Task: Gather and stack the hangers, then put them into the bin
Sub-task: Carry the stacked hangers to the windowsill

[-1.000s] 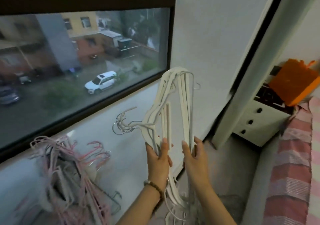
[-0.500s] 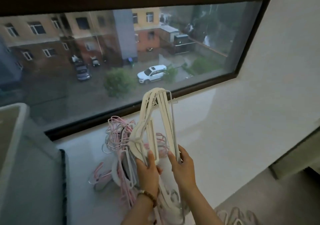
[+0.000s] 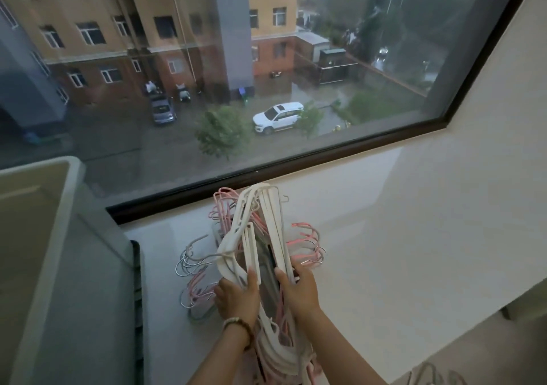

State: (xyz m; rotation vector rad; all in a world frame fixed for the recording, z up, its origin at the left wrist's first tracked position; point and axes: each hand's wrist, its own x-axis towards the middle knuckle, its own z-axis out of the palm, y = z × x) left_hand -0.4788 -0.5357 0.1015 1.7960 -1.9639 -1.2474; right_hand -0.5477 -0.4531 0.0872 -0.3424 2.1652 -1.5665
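Hangers, white bundle (image 3: pixel 273 228): held on end over the windowsill (image 3: pixel 399 251), metal hooks pointing left. Left hand (image 3: pixel 238 296) has its fingers curled round the bundle's left edge. Right hand (image 3: pixel 299 293) is curled round the right edge. Pink hangers (image 3: pixel 309 254) are piled on the sill behind the bundle. White bin (image 3: pixel 63 207) stands at far left, apart from both hands.

Wide window (image 3: pixel 370 59) with a dark brown frame (image 3: pixel 340 148), looking down on a yard. Outside: brick and tan buildings (image 3: pixel 118 44), a white car (image 3: pixel 278 117) between two small trees (image 3: pixel 220 131), a grey car (image 3: pixel 161 109) further left. White ledge (image 3: pixel 414 236) under the glass, white wall (image 3: pixel 515 82) on the right. Dim grey daylight.
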